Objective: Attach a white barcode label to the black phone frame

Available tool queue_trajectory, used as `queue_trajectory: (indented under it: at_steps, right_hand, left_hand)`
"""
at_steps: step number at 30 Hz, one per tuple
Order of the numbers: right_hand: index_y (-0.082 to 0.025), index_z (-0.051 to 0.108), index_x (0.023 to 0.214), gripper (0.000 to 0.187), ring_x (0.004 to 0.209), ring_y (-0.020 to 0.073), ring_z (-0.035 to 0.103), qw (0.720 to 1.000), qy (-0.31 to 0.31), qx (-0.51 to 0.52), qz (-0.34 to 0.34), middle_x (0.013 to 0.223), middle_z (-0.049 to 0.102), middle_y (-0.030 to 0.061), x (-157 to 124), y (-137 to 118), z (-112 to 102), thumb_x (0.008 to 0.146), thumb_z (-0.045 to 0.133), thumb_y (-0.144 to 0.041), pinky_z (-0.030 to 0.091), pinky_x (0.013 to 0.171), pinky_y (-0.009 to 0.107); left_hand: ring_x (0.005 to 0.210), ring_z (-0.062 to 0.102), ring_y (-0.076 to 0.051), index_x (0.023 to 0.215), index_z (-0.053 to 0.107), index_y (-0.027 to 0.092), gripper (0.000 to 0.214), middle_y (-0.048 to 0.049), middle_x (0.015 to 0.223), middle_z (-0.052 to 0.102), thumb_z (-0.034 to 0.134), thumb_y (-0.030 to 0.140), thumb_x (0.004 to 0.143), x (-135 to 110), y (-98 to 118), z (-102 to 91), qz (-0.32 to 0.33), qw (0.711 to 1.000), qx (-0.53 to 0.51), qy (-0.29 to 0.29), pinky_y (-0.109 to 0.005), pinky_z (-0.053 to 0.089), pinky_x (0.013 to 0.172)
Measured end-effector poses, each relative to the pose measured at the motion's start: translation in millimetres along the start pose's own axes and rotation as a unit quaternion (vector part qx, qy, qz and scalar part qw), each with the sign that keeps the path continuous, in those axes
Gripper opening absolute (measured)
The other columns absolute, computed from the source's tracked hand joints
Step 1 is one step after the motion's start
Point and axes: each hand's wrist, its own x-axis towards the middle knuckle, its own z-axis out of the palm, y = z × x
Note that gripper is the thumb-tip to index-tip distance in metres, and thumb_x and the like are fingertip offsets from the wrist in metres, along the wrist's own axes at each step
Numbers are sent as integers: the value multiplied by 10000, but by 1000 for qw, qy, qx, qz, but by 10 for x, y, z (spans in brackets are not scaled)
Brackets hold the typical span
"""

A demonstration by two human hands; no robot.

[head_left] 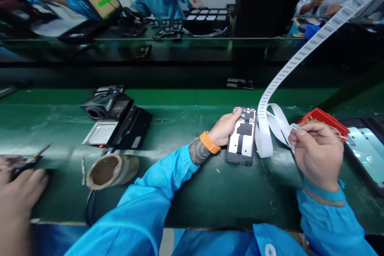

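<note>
My left hand (226, 128), with an orange watch band at the wrist, holds a phone (244, 138) with its back cover off, the thumb lying over the top left edge. The phone's circuit board, battery area and inner parts face up. A long white strip of barcode labels (288, 73) comes down from the upper right and folds onto the table beside the phone. To the right of the strip, my right hand (319, 152) is closed in a pinch on a small whitish label (295, 127). A loop of the strip's backing runs close to those fingertips.
A red box (325, 118) of rubber bands and a tray (369, 156) with pale panels are at right. At left stand a black device (132, 128) and a cardboard roll (112, 171). Another person's hand (24, 188) works at the left edge; co-workers sit across.
</note>
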Motion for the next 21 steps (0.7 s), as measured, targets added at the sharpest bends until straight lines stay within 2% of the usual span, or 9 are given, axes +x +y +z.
queue_trajectory:
  at_steps: [1, 3, 4, 6, 8, 10, 12, 17, 21]
  right_hand:
    - [-221, 640, 798, 134, 560, 128, 558, 994, -49, 50, 82, 659, 617, -20, -39, -25, 52, 786, 769, -253, 445, 521, 264]
    - [-214, 624, 778, 198, 511, 118, 531, 960, -155, 108, 207, 587, 586, -29, -155, -52, 214, 782, 788, -326, 409, 474, 239]
    - [-209, 620, 765, 226, 498, 114, 524, 943, -196, 114, 245, 570, 581, -27, -225, -56, 314, 787, 790, -356, 402, 462, 233]
    - [-195, 619, 740, 262, 479, 105, 515, 922, -252, 101, 277, 552, 582, -21, -366, -57, 514, 799, 785, -389, 406, 452, 228]
    - [-186, 624, 721, 264, 462, 97, 509, 922, -269, 68, 271, 531, 579, -22, -468, -58, 665, 799, 783, -382, 414, 444, 221]
    - [-184, 632, 711, 246, 449, 98, 513, 932, -261, 29, 249, 510, 573, -26, -511, -66, 740, 791, 778, -365, 422, 430, 217]
    - [-184, 636, 701, 232, 440, 103, 520, 941, -251, -2, 228, 500, 571, -26, -509, -84, 755, 780, 772, -354, 430, 417, 218]
    - [-184, 650, 702, 199, 439, 108, 524, 946, -257, -46, 191, 505, 575, -22, -467, -112, 719, 773, 754, -338, 437, 418, 224]
    - [-188, 643, 721, 214, 462, 107, 512, 944, -271, -79, 169, 528, 564, -24, -484, -95, 704, 822, 715, -362, 416, 437, 230]
  left_hand:
    - [554, 618, -134, 856, 665, 121, 353, -48, 661, 666, 596, 444, 979, -6, 6, -7, 32, 999, -27, 32, -255, 510, 609]
    - [411, 433, -85, 780, 626, 148, 395, 26, 514, 486, 491, 424, 1028, -17, 21, 5, 74, 992, -97, 36, -212, 370, 472]
    - [377, 328, -73, 767, 610, 158, 435, 50, 482, 382, 393, 396, 1059, -18, 27, 29, 92, 987, -130, 21, -207, 286, 434]
    - [383, 190, -78, 775, 594, 169, 499, 64, 492, 250, 216, 292, 1077, 0, 36, 101, 120, 977, -176, -31, -222, 183, 424]
    - [411, 164, -95, 807, 590, 180, 494, 56, 519, 236, 167, 222, 1059, 41, 35, 178, 134, 968, -189, -95, -240, 164, 437]
    - [423, 160, -104, 825, 582, 193, 445, 52, 529, 236, 197, 208, 1047, 87, 27, 227, 138, 958, -189, -165, -255, 152, 444]
    - [425, 157, -106, 840, 578, 202, 412, 52, 531, 232, 217, 209, 1039, 121, 16, 238, 141, 953, -177, -200, -260, 144, 447]
    - [428, 166, -99, 859, 539, 211, 323, 58, 532, 240, 297, 306, 1051, 135, 17, 208, 131, 962, -153, -184, -250, 167, 438]
    - [410, 208, -102, 853, 497, 208, 385, 56, 532, 228, 207, 339, 1070, 151, 35, 210, 112, 967, -158, -165, -240, 183, 420]
